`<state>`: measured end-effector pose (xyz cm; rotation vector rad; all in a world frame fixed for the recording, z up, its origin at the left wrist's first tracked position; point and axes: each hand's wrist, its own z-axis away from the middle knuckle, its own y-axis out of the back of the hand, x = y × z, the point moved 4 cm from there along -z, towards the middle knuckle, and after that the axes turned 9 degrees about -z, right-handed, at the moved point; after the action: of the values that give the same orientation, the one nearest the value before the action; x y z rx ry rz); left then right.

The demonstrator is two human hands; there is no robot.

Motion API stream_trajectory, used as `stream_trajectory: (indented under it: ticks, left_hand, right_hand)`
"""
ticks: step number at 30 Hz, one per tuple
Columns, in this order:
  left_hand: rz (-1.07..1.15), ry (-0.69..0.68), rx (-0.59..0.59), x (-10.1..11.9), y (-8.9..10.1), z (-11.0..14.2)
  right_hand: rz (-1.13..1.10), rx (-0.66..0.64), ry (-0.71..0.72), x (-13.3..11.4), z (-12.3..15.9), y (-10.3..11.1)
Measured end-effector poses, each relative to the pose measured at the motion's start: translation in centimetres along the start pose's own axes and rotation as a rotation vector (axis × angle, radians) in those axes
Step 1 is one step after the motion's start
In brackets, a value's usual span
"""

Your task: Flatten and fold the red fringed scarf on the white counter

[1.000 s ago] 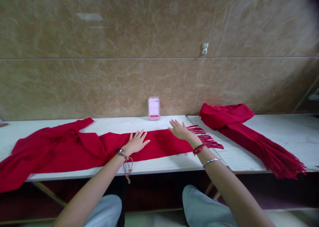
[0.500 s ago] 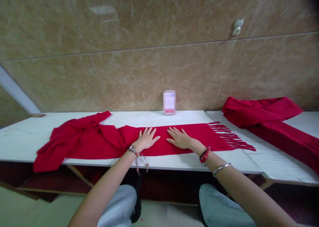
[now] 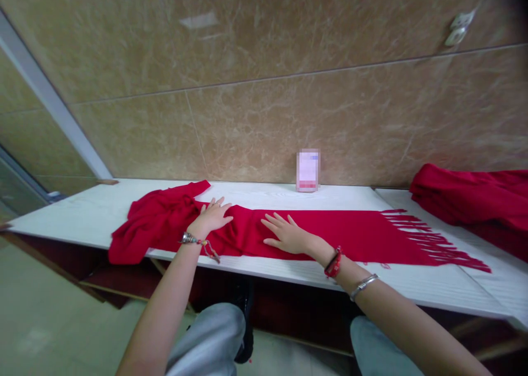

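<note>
In the head view, my only one, the scarf [image 3: 342,233] lies lengthwise along the white table [image 3: 82,208]. It is smooth to the right, ending in a fringe [image 3: 437,244], and bunched in loose folds to the left, where a corner dips just past the front edge. My left hand [image 3: 215,219] is palm down at the edge of the folds, fingers spread, closed on nothing. My right hand [image 3: 289,235] is also open and flat, on the smoother cloth just right of a crease. I can't tell how hard either one presses.

I'd judge the cloth light, soft and limp, with no stiffness of its own: it should wrinkle under a sideways push and slide fairly easily on the smooth tabletop. Nothing about it looks fragile, though the fringe strands could tangle. I'd take hold by the two long edges of the flat part, or just inside the fringe, rather than by the strands.

The phone [image 3: 308,169], its screen blurred, stands against the wall [image 3: 247,128] behind the scarf. Another red cloth [image 3: 474,200] lies folded over itself beyond the fringe.
</note>
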<state>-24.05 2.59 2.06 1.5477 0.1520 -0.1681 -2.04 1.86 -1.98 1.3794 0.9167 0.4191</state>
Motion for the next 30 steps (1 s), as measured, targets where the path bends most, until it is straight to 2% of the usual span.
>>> stream_trajectory:
  ticks: [4,6,9,13,17,20,23,24,25,26,28,29,30]
  left_hand:
    - [0.063,-0.221,-0.130,0.0,-1.5,0.6]
    - [0.086,-0.255,-0.106,-0.7,-1.7,0.8]
    - [0.097,-0.229,0.010,-3.3,-1.7,1.1]
    - [0.075,-0.142,0.088,-6.5,-2.7,1.3]
    - [0.015,-0.072,0.223,-6.8,-3.2,1.0]
    - [0.062,-0.002,0.397,-6.3,-1.8,1.3]
    - [0.123,0.076,0.645,-7.0,1.3,2.8]
    - [0.127,0.067,0.662,-7.3,2.2,3.2]
    - [0.125,0.033,0.613,-7.6,2.8,3.6]
    - [0.120,-0.027,0.476,-7.8,2.9,3.7]
    - [0.112,-0.103,0.067,-8.2,1.7,4.1]
    - [0.104,-0.093,-0.119,-8.4,0.8,4.4]
    - [0.091,-0.051,-0.245,-8.6,0.0,4.6]
  right_hand:
    - [0.015,-0.043,0.016,-0.2,-0.1,-1.1]
    - [0.021,-0.036,0.018,0.0,0.0,-1.2]
    - [0.009,-0.022,0.011,0.2,0.0,-1.2]
    - [-0.036,0.021,0.079,-0.1,0.1,-1.1]
    - [-0.060,0.026,0.138,-0.3,0.2,-1.2]
    - [-0.057,0.025,0.115,-0.1,0.2,-1.3]
    - [-0.058,0.040,0.108,0.1,0.1,-1.4]
    - [-0.060,0.047,0.109,0.1,0.1,-1.5]
    - [-0.063,0.054,0.111,0.1,0.1,-1.5]
    - [-0.066,0.061,0.115,0.2,0.0,-1.5]
    - [-0.070,0.071,0.124,0.2,0.1,-1.6]
    - [-0.071,0.075,0.127,0.2,0.1,-1.6]
    - [-0.072,0.079,0.128,0.2,0.1,-1.6]
